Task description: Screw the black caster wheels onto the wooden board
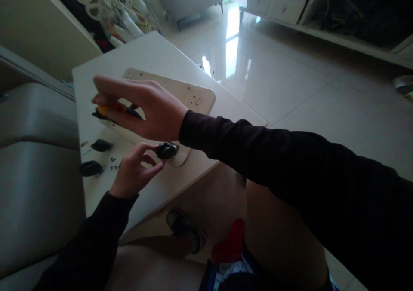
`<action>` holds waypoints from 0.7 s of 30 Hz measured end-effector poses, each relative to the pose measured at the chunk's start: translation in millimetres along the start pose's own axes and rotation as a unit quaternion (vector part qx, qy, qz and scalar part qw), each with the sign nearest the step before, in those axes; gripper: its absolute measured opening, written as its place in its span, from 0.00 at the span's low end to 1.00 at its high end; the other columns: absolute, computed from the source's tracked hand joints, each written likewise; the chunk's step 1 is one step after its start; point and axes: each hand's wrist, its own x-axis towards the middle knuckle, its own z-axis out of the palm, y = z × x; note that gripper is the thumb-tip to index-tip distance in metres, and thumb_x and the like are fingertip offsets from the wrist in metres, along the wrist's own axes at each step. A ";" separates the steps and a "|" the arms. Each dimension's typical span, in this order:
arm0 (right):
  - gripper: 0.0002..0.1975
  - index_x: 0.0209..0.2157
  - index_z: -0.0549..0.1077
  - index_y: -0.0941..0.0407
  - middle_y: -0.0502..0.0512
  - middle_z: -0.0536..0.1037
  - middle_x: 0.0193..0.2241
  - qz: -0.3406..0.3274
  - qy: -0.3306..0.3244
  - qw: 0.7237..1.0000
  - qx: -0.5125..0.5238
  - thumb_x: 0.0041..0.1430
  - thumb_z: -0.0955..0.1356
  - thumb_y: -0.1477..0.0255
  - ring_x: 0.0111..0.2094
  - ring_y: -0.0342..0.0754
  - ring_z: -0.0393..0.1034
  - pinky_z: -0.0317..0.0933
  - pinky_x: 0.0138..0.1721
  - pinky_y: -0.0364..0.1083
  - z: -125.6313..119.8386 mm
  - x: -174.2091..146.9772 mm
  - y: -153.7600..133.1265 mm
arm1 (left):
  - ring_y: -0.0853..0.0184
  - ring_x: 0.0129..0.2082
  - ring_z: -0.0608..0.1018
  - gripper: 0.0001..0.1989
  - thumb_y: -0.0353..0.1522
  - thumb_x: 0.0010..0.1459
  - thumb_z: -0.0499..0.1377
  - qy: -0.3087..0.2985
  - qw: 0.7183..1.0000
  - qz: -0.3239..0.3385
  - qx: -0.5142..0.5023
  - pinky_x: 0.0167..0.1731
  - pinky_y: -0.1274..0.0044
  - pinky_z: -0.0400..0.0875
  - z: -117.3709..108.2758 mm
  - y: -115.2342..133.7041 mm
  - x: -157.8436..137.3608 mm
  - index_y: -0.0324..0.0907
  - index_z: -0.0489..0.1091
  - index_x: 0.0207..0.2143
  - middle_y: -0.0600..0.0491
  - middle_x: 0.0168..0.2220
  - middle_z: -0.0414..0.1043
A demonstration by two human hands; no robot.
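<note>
My left hand (137, 169) pinches a black caster wheel (166, 150) between thumb and fingers, at the near corner of a pale board with rounded corners (172, 89). Clusters of small holes show at the board's corners. Above the board, my right hand (146, 106) is closed around a screwdriver with an orange and black handle (111, 108). Its tip cannot be made out. Two more black caster wheels (101, 145) lie on the white table, left of my left hand, with several small dark screws (113, 167) near them.
The white table (155, 52) stands beside a grey sofa (35, 114). Ahead are a grey armchair (193, 1) and a white cabinet (287, 7) on the shiny tiled floor (306, 84). A shoe (183, 226) and a red item (230, 241) are below the table edge.
</note>
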 end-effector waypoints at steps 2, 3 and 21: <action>0.30 0.53 0.65 0.70 0.49 0.73 0.45 0.000 -0.006 1.000 -0.010 0.71 0.46 0.64 0.52 0.40 0.72 0.65 0.58 0.41 -3.3 0.8 -1.9 | 0.67 0.28 0.82 0.19 0.40 0.55 0.68 0.004 1.000 -0.001 0.004 0.31 0.74 0.74 0.5 -0.1 -0.1 0.46 0.69 0.47 0.54 0.39 0.79; 0.27 0.51 0.66 0.71 0.51 0.73 0.45 -0.001 -0.006 1.000 -0.018 0.71 0.49 0.65 0.52 0.40 0.71 0.65 0.59 0.42 -4.5 1.2 -2.2 | 0.67 0.28 0.82 0.19 0.40 0.55 0.68 0.002 1.000 -0.004 0.009 0.32 0.74 0.75 0.6 0.3 -0.2 0.46 0.69 0.47 0.55 0.38 0.79; 0.38 0.62 0.53 0.78 0.52 0.71 0.48 -0.029 -0.014 0.999 0.012 0.66 0.38 0.65 0.55 0.38 0.69 0.61 0.63 0.46 9.5 3.8 8.9 | 0.68 0.28 0.81 0.18 0.40 0.56 0.68 0.003 1.000 0.004 -0.001 0.30 0.76 0.75 0.1 3.1 0.5 0.46 0.70 0.47 0.52 0.44 0.79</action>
